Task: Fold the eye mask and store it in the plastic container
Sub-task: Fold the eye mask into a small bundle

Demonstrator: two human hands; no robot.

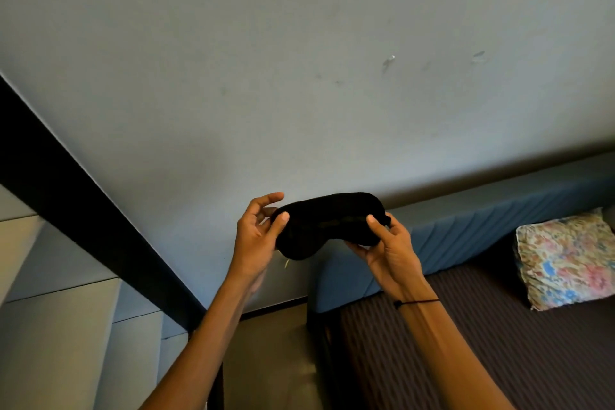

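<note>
A broad black beam (83, 210) ran on a slant at the far left, well to the left of the eye mask (327, 225), with pale panels (50, 309) below it. Behind everything stood a plain grey-white wall (299, 60), and the mask was held up in front of its lower part, off every surface. The left hand (258, 236) met the mask at its left end: the thumb lay across the front of the fabric near the edge, while the fingers curled loosely behind and above that end, some of them spread and not pressing on it. The mask itself was black, stretched out flat and unfolded, its long side roughly level and its lower edge dipping into two rounded lobes. The right hand (389, 250) pinched the mask's right end, thumb on the front and fingers tucked underneath and behind, so that the two hands stood apart with the full width of the mask between them. A thin dark cord (416, 302) circled the right wrist, below the mask. Below and to the right of the mask ran a blue padded headboard (482, 230), then a dark ribbed mattress (482, 343), and farthest right of the mask lay a floral pillow (565, 260) on that mattress.
</note>
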